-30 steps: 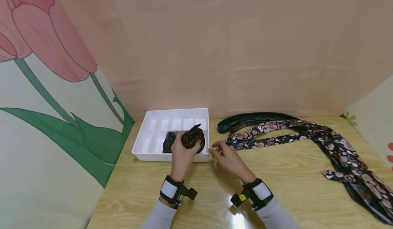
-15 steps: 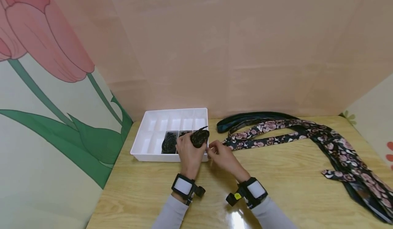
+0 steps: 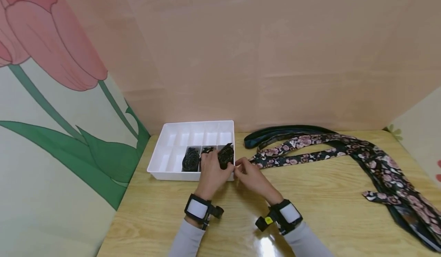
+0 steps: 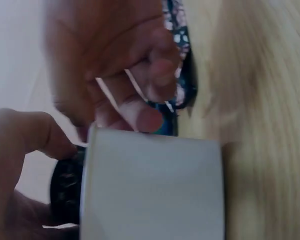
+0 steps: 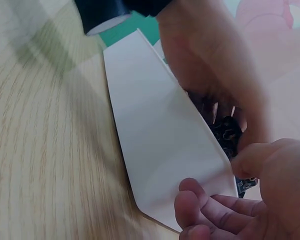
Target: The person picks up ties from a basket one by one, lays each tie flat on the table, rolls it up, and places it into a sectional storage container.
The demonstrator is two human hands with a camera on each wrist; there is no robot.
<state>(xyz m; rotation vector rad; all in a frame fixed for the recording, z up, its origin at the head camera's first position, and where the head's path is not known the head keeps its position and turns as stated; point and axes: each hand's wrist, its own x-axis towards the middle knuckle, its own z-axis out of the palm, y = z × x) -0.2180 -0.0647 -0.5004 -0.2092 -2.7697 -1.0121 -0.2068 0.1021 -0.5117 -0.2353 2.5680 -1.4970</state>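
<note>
In the head view my left hand grips a dark rolled-up necktie at the front right compartment of a white divided tray. The roll sits partly below the rim in the right wrist view, where the dark patterned fabric shows behind the wall. My right hand holds the tray's front right corner, thumb at the rim and curled fingers against the outside wall. Another dark rolled necktie lies in a front compartment to the left. Between them, a further dark roll is mostly hidden by my left hand.
Dark floral neckties lie loosely across the right of the wooden table. A dark blue-green tie loops behind them. The tray's back compartments hold nothing. A peach-coloured backdrop stands behind the table.
My left hand has moved right with the rolled necktie and lowered it into the front right compartment. My right hand has stayed at the tray's corner.
</note>
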